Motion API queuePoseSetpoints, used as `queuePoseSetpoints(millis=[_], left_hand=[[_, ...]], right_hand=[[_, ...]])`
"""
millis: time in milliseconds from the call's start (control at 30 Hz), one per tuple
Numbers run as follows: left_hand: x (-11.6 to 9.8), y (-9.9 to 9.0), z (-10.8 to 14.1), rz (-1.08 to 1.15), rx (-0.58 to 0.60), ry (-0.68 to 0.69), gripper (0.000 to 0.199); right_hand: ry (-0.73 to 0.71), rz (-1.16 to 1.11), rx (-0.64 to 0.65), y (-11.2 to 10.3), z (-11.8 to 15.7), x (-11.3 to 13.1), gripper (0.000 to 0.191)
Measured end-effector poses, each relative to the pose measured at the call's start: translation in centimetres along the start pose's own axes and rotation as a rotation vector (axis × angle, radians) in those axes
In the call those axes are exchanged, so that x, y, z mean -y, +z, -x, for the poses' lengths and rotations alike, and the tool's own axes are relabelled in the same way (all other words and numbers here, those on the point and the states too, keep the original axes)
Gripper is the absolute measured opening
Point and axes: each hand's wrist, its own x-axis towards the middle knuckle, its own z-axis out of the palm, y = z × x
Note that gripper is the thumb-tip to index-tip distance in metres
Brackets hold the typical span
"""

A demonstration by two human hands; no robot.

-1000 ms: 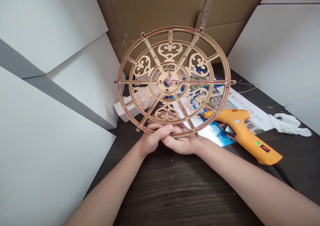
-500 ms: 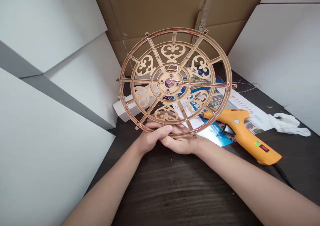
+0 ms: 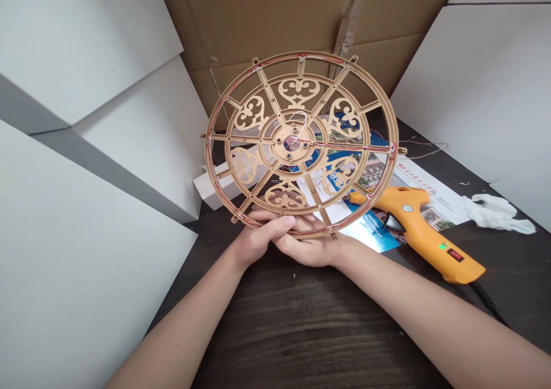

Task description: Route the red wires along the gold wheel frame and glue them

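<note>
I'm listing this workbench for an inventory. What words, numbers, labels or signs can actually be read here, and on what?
White printed sheet: a red heading, too blurred to read.
Blue glossy leaflet panel: white lettering, too small to read.
Orange hot glue gun: no readable marking.
Red rocker switch on it: no readable sign.
Nothing here can be quoted.

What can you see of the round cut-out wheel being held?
The round cut-out wheel is a flat tan frame, apparently wood or plastic, with an outer ring, straight spokes, scrolled heart-shaped panels and a central hub with small holes. Thin red wire runs along its rim and one spoke, and a white wire loop sits near the hub. It stands nearly upright, lower rim held in the left hand and right hand.
</note>
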Motion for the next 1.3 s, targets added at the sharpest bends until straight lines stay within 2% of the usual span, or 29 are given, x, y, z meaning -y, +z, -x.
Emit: queuePoseSetpoints(millis=[533, 967, 1300], left_hand=[[-0.08, -0.06, 0.07, -0.028, -0.017, -0.005, 0.03], [-0.01, -0.1, 0.05, -0.035, -0.033, -0.003, 0.03], [-0.21, -0.04, -0.14, -0.029, 0.002, 0.025, 0.031]], right_hand=[[-0.025, 0.019, -0.018, -0.22, -0.16, 0.18, 0.036], [0.016, 0.063, 0.011, -0.17, 0.0, 0.3, 0.036], [-0.006, 0.096, -0.025, -0.11, 0.01, 0.23, 0.034]])
